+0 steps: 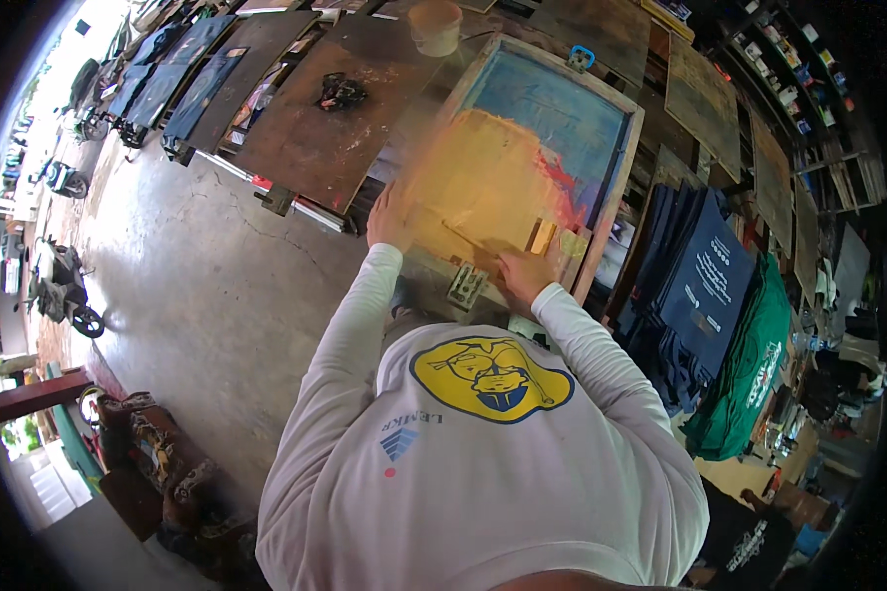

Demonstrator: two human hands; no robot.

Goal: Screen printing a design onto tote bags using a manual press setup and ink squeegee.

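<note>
A wooden-framed printing screen (616, 158) lies before me, its mesh blue at the far end. Yellow-tan colour covers much of the near mesh, with a red-pink smear along its right side. My left hand (389, 217) is closed over the screen's left edge, fingers pointing away from me. Over the near right part, my right hand (524, 274) is closed around a thin brown stick (463, 236) that points left onto the yellow area. Just beyond that hand, a short wooden block (542, 236) stands on the mesh. A metal hinge clamp (467, 286) sits at the near edge.
Dark flat boards (330, 108) line the bench to the left, one bearing a crumpled black bundle (341, 92). A pale bucket (435, 28) stands beyond the screen. Navy printed fabric (705, 271) and green fabric (744, 364) hang at right. Motorbikes (64, 286) are parked far left.
</note>
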